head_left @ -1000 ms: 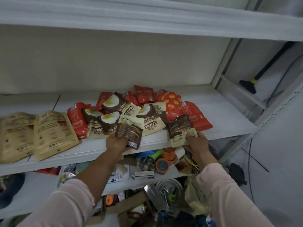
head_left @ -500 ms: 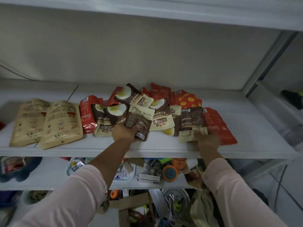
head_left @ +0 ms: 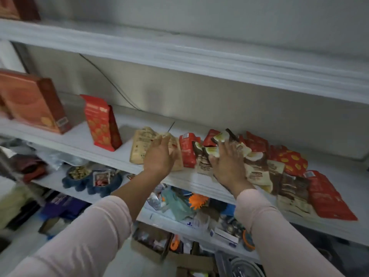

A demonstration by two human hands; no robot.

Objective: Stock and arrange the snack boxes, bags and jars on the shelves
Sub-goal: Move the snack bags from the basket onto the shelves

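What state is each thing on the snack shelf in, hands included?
left hand: open, over the tan bags
right hand: open, fingers spread over the brown-and-cream bags
tan bags: lying flat
brown-and-cream bags: lying, overlapping
red pouches: lying flat
tall red bag: standing upright
orange box: standing upright

The left hand (head_left: 159, 156) reaches over tan bags (head_left: 138, 148), right hand (head_left: 227, 164) over brown bags (head_left: 257, 172).

A thin dark cable (head_left: 111, 84) runs slantwise down the grey back wall (head_left: 219, 100) in front of me. Lower down I see two blue paw-shaped bowls side by side: the left one (head_left: 69, 182) holds brownish pellets, the right one (head_left: 111, 187) a red sachet. Left of them lies a crumpled dark red cloth (head_left: 32, 168). An orange spiky ball (head_left: 196, 202) sits among blurred clutter, above an open brown cardboard box (head_left: 147, 250).
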